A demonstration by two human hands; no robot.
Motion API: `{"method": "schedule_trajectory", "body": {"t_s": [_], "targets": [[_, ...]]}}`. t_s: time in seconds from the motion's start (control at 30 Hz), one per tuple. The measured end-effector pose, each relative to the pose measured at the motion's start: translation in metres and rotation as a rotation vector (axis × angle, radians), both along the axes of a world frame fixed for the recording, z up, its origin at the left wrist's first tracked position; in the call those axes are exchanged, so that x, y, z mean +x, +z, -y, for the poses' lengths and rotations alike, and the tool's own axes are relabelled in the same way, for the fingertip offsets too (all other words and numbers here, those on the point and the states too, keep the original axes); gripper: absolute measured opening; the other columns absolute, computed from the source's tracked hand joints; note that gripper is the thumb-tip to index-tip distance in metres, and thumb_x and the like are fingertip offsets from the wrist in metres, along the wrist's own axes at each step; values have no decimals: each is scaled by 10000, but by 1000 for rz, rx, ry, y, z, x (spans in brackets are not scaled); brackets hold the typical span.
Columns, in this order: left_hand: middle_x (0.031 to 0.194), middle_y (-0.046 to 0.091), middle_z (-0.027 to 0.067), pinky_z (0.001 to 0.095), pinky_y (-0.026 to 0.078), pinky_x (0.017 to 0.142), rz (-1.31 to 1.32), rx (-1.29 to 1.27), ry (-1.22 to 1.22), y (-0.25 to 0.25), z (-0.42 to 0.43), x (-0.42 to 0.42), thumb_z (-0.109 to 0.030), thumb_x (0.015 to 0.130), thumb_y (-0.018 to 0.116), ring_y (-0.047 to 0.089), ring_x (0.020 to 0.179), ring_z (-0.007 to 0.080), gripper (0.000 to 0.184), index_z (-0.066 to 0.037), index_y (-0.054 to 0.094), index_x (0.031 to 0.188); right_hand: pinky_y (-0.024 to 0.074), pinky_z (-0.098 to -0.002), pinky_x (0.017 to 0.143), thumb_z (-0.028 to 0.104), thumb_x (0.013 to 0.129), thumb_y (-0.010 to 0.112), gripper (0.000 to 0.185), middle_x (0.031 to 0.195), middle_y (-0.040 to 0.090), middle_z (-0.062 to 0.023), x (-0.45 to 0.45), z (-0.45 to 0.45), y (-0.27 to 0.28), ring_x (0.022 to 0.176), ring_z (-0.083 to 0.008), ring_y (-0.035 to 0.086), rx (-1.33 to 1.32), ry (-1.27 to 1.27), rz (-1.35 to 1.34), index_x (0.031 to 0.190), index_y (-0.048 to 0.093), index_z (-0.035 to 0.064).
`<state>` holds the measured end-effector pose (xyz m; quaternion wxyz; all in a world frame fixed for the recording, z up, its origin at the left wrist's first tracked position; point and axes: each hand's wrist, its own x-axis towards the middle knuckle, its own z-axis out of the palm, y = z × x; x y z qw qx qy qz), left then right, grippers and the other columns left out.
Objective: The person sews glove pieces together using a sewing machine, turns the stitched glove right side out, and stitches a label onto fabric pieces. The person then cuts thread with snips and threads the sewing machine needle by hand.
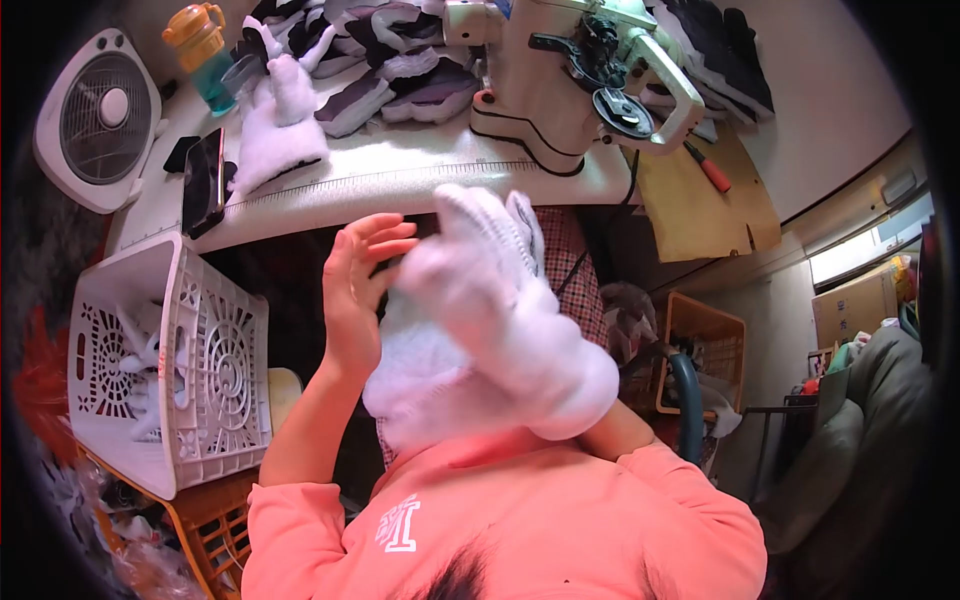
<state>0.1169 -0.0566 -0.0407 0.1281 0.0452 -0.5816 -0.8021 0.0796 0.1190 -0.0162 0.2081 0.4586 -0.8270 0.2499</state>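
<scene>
A white fleecy piece (500, 330), which looks like a glove or lining with the pile outward, is held up before my chest, partly blurred. A ribbed or stitched edge runs along its upper right side. My right forearm goes in behind this fleece, and the hand itself is hidden by it or inside it. Beside its left edge is my left hand (362, 280), raised with fingers apart and nothing in them. On the table, a similar white fleecy piece (280, 135) with finger-like ends lies next to a phone (204, 182).
A sewing machine (535, 90) stands on the white table (400, 175), near dark-and-white fleecy pieces (430, 92). At left are a fan (102, 118), a bottle (203, 60) and a white plastic basket (222, 350). A red-handled tool (710, 170) lies on brown cardboard (690, 215); an orange crate (703, 345) stands at right.
</scene>
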Motion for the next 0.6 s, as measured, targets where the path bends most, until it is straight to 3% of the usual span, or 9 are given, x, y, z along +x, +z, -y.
{"method": "schedule_trajectory", "body": {"t_s": [0.07,0.13,0.27,0.3,0.4,0.53,0.6], "targets": [[1333,512,162,411,365,1042,19,426,-224,7,-7,3,-641,942,298,504,1206,258,772,-18,419,1383,220,-573,1121,446,638,758,492,1336,483,-133,22,6,36,1269,-355,446,-1,62,15,1080,642,260],[1437,413,204,459,294,1119,48,694,-425,23,-13,12,-742,882,333,416,1329,321,963,3,254,1486,248,-565,1114,457,591,770,531,1315,505,-124,29,14,19,1249,-353,469,23,85,5,1075,631,289],[1493,287,301,483,264,1139,6,725,-470,36,-26,15,-780,844,373,358,1368,376,1035,-1,204,1505,271,-545,1114,418,666,717,425,1288,551,-79,36,22,14,1214,-339,510,-2,-57,-201,1060,609,299],[1503,245,329,493,257,1142,-22,736,-474,37,-27,15,-794,825,392,340,1379,391,1065,-1,192,1508,283,-535,1110,403,740,674,348,1288,558,-62,37,21,10,1198,-338,523,24,-67,-252,1066,595,313],[1486,241,356,536,259,1127,-103,740,-575,31,-26,13,-752,818,488,318,1382,413,1043,-1,237,1497,284,-520,1112,409,790,649,292,1296,557,-47,36,19,-2,1184,-330,535,-25,-104,-340,1062,584,324],[1492,252,337,552,285,1112,-67,722,-552,33,-31,17,-746,817,498,330,1373,417,1041,-4,238,1498,261,-514,1122,426,810,641,393,1329,531,-95,37,11,-2,1223,-342,500,-10,-62,-300,1183,572,322],[1499,278,302,532,300,1115,-7,943,-486,37,-32,22,-826,746,494,363,1352,418,1164,-3,185,1508,280,-541,1089,444,811,636,441,1345,505,-109,39,6,2,1233,-363,474,-37,-72,-250,1224,555,315]]}}
